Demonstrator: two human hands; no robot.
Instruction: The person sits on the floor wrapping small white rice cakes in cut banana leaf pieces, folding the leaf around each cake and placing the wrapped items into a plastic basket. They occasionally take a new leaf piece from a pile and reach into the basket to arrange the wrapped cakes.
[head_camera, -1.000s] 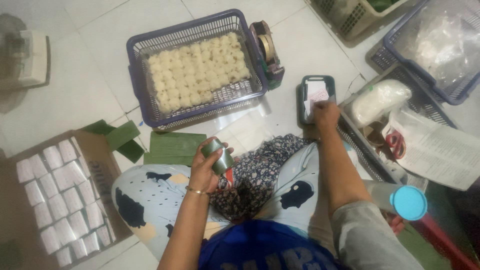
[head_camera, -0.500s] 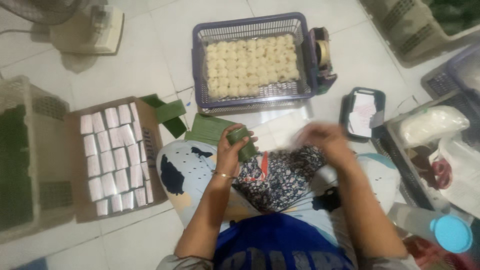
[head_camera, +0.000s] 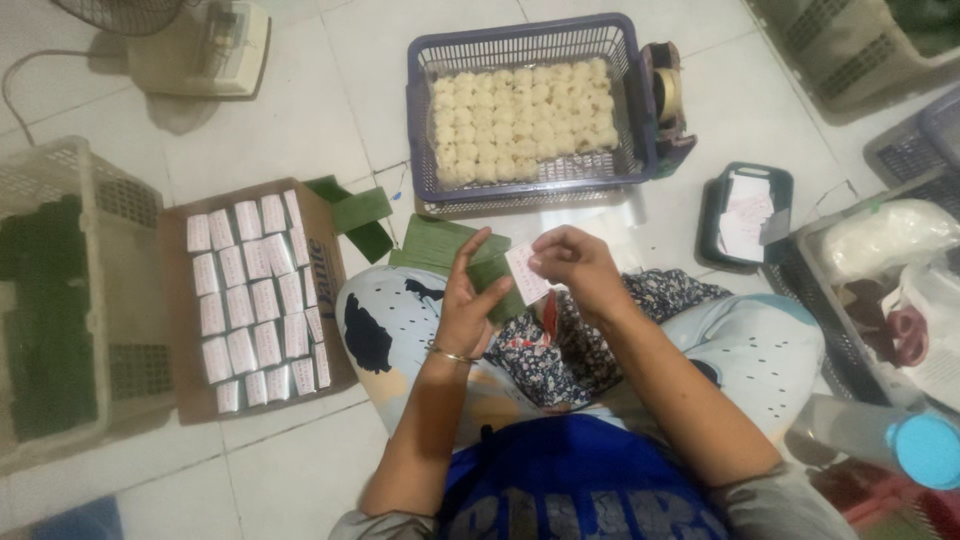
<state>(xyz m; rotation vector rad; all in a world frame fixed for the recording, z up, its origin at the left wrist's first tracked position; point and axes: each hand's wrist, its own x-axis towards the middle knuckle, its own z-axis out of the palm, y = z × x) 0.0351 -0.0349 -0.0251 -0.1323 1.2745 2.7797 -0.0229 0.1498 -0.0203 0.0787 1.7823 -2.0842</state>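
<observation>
My left hand (head_camera: 467, 300) holds a small green leaf-wrapped parcel (head_camera: 497, 276) above my lap. My right hand (head_camera: 578, 265) pinches a small white paper label (head_camera: 526, 272) and presses it against that parcel. Both hands meet in front of my crossed legs. A stack of green leaf pieces (head_camera: 432, 243) lies on the tiled floor just beyond my hands.
A purple basket (head_camera: 528, 180) of pale round cakes stands ahead, a tape dispenser (head_camera: 668, 100) beside it. At left, a cardboard box (head_camera: 322, 290) holds rows of white-labelled parcels, beside a clear crate (head_camera: 60, 180) of green ones. A dark tray (head_camera: 712, 220) of labels and more baskets sit at right.
My right hand came back from the label tray at the right with a white label and now meets the parcel in my left hand. The view has swung left.
</observation>
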